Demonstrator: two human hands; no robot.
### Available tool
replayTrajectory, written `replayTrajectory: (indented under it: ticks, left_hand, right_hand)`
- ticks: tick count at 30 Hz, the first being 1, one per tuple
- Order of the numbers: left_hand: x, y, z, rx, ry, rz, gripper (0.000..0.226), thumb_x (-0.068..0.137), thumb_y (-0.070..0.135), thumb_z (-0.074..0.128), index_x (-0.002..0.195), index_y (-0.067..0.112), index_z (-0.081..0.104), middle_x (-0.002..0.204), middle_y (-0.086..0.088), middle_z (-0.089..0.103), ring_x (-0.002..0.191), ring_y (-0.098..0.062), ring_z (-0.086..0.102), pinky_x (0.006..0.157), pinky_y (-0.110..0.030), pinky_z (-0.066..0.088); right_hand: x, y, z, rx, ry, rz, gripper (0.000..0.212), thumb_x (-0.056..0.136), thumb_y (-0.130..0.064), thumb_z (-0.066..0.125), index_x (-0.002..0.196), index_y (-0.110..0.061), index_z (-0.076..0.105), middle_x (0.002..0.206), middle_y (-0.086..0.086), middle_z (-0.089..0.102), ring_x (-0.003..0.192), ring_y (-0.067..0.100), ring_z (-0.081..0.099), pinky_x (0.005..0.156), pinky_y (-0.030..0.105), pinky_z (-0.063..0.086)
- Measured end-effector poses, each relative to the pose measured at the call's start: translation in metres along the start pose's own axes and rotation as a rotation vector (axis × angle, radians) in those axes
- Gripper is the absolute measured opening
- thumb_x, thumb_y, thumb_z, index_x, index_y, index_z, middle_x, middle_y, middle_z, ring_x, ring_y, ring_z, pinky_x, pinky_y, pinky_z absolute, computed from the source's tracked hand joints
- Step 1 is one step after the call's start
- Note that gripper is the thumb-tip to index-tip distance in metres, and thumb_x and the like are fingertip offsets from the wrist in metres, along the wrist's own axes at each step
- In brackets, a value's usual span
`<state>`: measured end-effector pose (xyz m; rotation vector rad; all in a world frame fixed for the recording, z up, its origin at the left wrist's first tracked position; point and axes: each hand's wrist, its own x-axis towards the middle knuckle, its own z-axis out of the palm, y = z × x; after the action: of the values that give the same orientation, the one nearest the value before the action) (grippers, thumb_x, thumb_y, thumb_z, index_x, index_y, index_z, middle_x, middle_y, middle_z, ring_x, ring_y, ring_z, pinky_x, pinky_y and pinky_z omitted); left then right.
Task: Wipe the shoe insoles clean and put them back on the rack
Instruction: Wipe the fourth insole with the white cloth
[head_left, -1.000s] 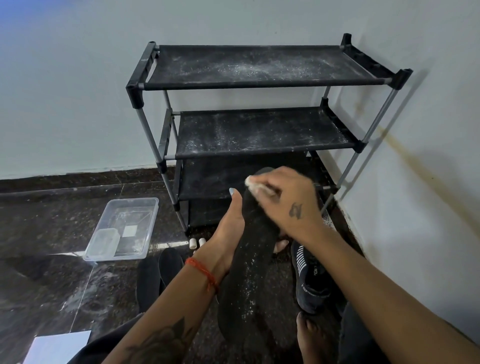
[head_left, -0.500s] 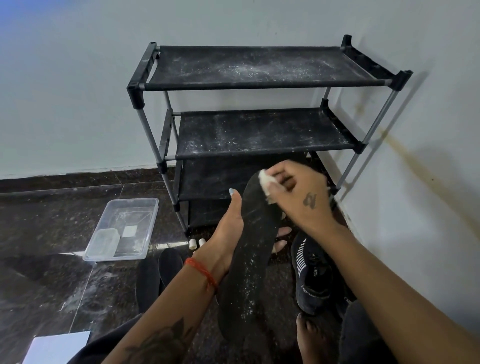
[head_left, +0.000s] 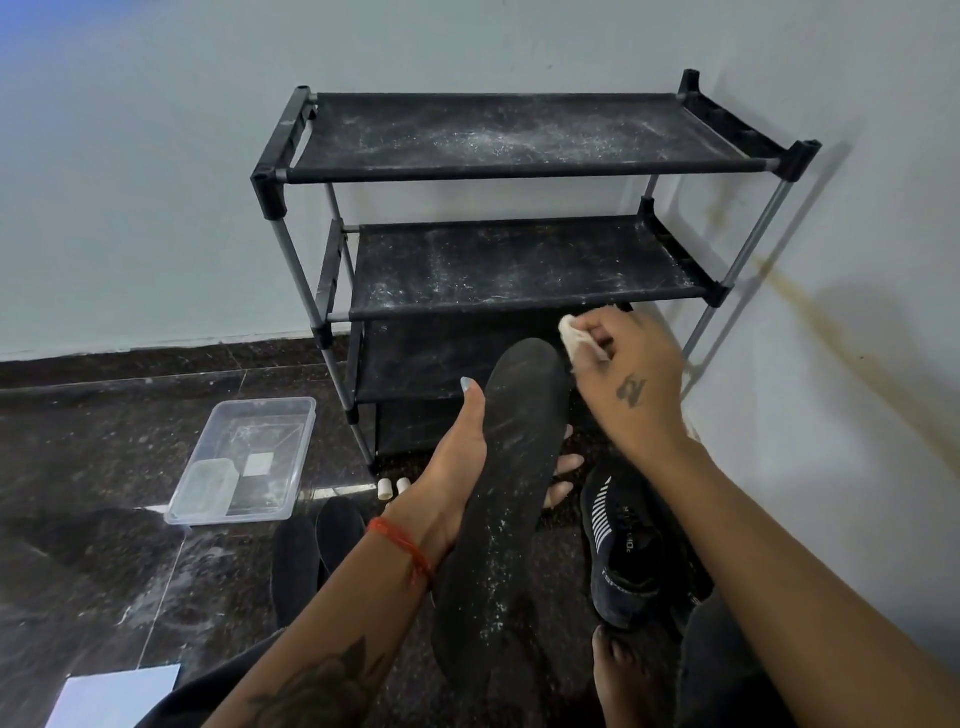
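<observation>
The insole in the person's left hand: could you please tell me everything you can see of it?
The insole is long, black and matte, seemingly foam or fabric, rounded at the far end. It is held lengthwise, far end raised toward the rack. White powdery specks cover its lower half; the upper part looks cleaner. The left hand grips it from beneath, thumb along its left edge, fingertips showing on the right. The right hand, pinching a white cloth, is beside its tip.

Pale blue-grey walls (head_left: 130, 208) meet at a corner; the right wall (head_left: 857, 338) carries a brownish streak. The floor (head_left: 78, 467) is dark speckled polished stone, reflecting light.
</observation>
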<state>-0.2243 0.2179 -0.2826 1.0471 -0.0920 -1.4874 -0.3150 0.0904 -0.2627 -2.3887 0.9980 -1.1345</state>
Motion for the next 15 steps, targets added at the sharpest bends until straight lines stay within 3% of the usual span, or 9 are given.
replayTrajectory:
  ticks: [2,5,8,10,12,15]
  left_hand:
    - [0.0,-0.001,0.0,0.027,0.005,-0.003,0.082,0.083,0.076,0.025,0.104,0.009,0.068,0.105,-0.015,0.069,0.09,-0.03,0.065,0.078,-0.043,0.053]
    - [0.0,-0.001,0.0,0.024,0.015,-0.01,0.075,0.083,0.074,0.029,0.105,0.013,0.067,0.099,-0.016,0.07,0.084,-0.029,0.065,0.076,-0.045,0.052]
    - [0.001,-0.002,-0.003,0.049,0.016,-0.015,0.08,0.081,0.076,0.033,0.102,0.009,0.07,0.098,-0.019,0.069,0.082,-0.032,0.064,0.076,-0.045,0.052]
    - [0.0,-0.002,-0.002,0.033,0.007,-0.021,0.083,0.082,0.076,0.031,0.096,0.006,0.074,0.104,-0.019,0.069,0.09,-0.033,0.063,0.077,-0.044,0.052]
    - [0.0,-0.002,-0.003,0.001,-0.012,-0.016,0.085,0.085,0.074,0.025,0.104,0.005,0.071,0.113,-0.017,0.067,0.097,-0.033,0.062,0.076,-0.042,0.053]
    - [0.001,0.001,-0.002,-0.032,-0.011,-0.005,0.083,0.086,0.074,0.022,0.108,0.007,0.066,0.109,-0.015,0.069,0.093,-0.032,0.065,0.073,-0.04,0.055]
  right_hand:
    - [-0.008,-0.015,0.007,0.04,-0.054,-0.163,0.024,0.08,-0.001,0.061,0.1,-0.01,0.069,0.094,0.007,0.06,0.081,0.008,0.05,0.074,0.003,0.036]
    - [-0.02,-0.02,0.018,-0.012,-0.197,-0.361,0.028,0.082,0.0,0.061,0.106,-0.011,0.07,0.09,0.008,0.058,0.079,0.017,0.055,0.071,0.024,0.049]
    - [-0.012,-0.007,0.014,-0.068,-0.18,-0.251,0.023,0.085,-0.005,0.06,0.105,-0.013,0.07,0.085,0.008,0.056,0.074,0.019,0.054,0.067,0.028,0.049]
    - [-0.006,0.002,0.006,-0.122,-0.182,-0.091,0.022,0.086,-0.005,0.057,0.103,-0.01,0.07,0.088,0.012,0.057,0.075,0.022,0.056,0.066,0.024,0.045]
    - [-0.001,0.009,-0.001,-0.118,-0.143,0.039,0.024,0.085,-0.007,0.057,0.106,-0.009,0.069,0.096,0.013,0.061,0.081,0.017,0.055,0.067,0.008,0.037]
    - [0.0,-0.002,-0.003,0.045,-0.061,-0.003,0.025,0.079,-0.007,0.066,0.103,-0.009,0.071,0.094,0.009,0.066,0.075,0.007,0.052,0.066,-0.002,0.034]
